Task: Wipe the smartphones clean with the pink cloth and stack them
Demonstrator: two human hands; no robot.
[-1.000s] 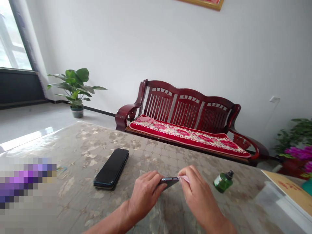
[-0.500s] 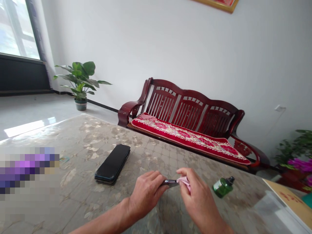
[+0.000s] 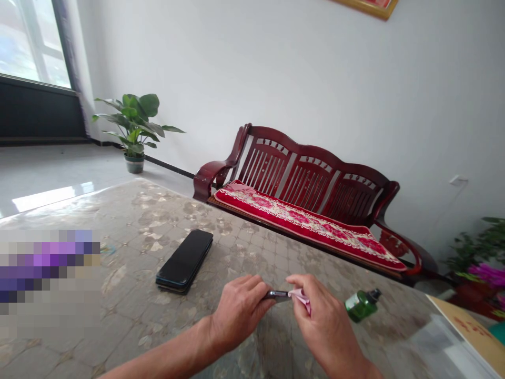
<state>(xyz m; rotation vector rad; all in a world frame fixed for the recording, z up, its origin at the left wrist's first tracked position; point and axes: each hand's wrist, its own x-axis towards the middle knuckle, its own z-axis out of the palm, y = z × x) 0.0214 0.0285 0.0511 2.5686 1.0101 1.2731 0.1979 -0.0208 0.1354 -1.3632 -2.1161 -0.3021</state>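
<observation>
Near the table's front, my left hand [image 3: 241, 310] is closed on one end of a thin, dark object with a shiny metallic edge [image 3: 279, 294], seen edge-on. It looks like a phone, but its face is hidden. My right hand [image 3: 321, 321] pinches a pink cloth [image 3: 302, 299] against the other end of this object. To the left, a black phone-like slab [image 3: 185, 260] lies flat on the patterned tabletop [image 3: 130, 316], on top of another flat item. A green bottle [image 3: 361, 305] with a black cap lies tilted just right of my right hand.
At the right edge are a tan box or booklet [image 3: 465, 326] and clear plastic. A blurred-out purple item [image 3: 47, 263] sits at the left. Beyond the table stand a dark red wooden bench [image 3: 307, 173] with a red floral cover, and a potted plant [image 3: 134, 162].
The view has shifted slightly, so the background sits a little differently. Both hands keep their hold on the thin object and the cloth, with hardly any movement.
</observation>
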